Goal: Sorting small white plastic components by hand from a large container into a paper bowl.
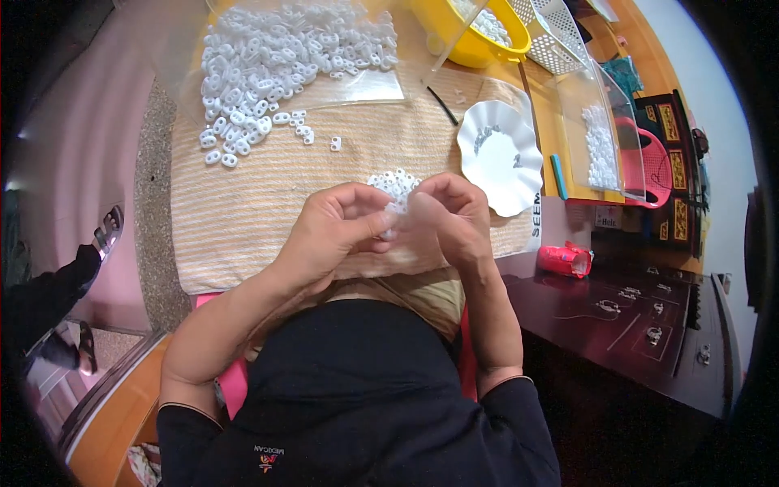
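Pinched between the thumb and forefinger of the left hand (pixel 333 227) is a small white piece (pixel 396 209), held up over the near part of the striped cloth (pixel 235 235). As for the right hand (pixel 460 215), its thumb and fingertips are brought in close beside the piece, but they're pretty blurred, so whether anything's being gripped there can't be told. Just past the fingers, a little heap (pixel 393 180) of white bits is partly covered by the hands.

Over at the far left, a big pile (pixel 272 61) of white two-holed links is spilled from a clear tray (pixel 373 86) onto the cloth, with some loose links (pixel 335 144) scattered off to its right. To the right of the hands, a wavy-edged white plate (pixel 523 193) is set down with tiny grey bits (pixel 489 134) in it, and a thin black stick (pixel 442 105) is laid near its far side.

Farther back, more white stuff is piled in a yellow tub (pixel 519 53), with a white basket (pixel 552 32) parked beside it. White pieces are also heaped in a clear box (pixel 573 109) on the right, with a teal stick (pixel 558 176) just beside it.
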`<action>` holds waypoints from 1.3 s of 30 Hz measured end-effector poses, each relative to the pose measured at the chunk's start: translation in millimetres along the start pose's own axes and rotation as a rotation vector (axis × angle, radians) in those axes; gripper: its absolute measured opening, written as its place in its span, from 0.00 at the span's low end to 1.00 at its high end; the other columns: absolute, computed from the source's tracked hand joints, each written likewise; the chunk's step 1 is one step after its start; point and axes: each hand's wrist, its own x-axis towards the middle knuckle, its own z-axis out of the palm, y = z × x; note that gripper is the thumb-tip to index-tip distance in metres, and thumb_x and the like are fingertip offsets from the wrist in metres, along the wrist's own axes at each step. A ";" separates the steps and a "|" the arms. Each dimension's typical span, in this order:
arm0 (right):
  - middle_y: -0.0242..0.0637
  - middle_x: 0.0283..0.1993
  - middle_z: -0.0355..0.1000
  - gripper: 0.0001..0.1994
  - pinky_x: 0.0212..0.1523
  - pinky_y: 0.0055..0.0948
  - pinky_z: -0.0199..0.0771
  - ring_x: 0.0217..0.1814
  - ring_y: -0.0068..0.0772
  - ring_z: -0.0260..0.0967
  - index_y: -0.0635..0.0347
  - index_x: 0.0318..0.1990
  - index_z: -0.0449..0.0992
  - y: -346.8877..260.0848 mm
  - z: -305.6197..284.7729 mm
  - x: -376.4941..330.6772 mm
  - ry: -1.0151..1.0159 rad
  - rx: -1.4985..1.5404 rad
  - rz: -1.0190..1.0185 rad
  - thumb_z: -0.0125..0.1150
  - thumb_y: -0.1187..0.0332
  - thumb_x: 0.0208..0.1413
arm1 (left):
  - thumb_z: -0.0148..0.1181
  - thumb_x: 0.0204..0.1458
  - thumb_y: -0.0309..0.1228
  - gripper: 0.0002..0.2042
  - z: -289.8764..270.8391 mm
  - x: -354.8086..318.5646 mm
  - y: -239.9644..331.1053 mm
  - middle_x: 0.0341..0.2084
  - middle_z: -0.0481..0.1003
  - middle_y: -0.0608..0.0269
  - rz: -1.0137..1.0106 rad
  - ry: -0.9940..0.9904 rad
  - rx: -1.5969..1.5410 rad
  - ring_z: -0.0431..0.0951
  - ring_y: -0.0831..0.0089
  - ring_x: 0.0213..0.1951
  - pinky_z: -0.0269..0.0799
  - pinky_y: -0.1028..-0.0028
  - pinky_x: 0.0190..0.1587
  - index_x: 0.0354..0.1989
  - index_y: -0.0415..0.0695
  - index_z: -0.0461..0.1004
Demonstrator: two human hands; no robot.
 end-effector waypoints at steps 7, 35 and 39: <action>0.32 0.29 0.74 0.04 0.31 0.19 0.70 0.29 0.18 0.70 0.66 0.32 0.76 -2.7 15.5 -9.9 0.059 -0.320 -0.233 0.65 0.79 0.50 | 0.58 0.56 0.25 0.09 -8.6 4.6 -4.3 0.36 0.77 0.58 0.094 0.160 -0.219 0.79 0.72 0.36 0.79 0.75 0.38 0.43 0.40 0.69; 0.35 0.36 0.74 0.06 0.33 0.18 0.73 0.34 0.20 0.72 0.66 0.35 0.76 11.4 45.7 -6.4 0.098 -0.048 -0.172 0.65 0.79 0.50 | 0.57 0.57 0.23 0.08 7.8 -7.1 -11.4 0.37 0.77 0.58 0.290 0.196 -0.302 0.77 0.73 0.40 0.75 0.75 0.44 0.43 0.43 0.67; 0.39 0.36 0.75 0.06 0.39 0.25 0.79 0.36 0.24 0.73 0.70 0.37 0.75 12.5 34.9 -6.6 0.066 0.065 -0.194 0.62 0.81 0.51 | 0.59 0.55 0.22 0.09 12.0 -9.8 -3.1 0.35 0.78 0.56 0.306 0.202 -0.309 0.79 0.74 0.36 0.75 0.76 0.43 0.42 0.40 0.67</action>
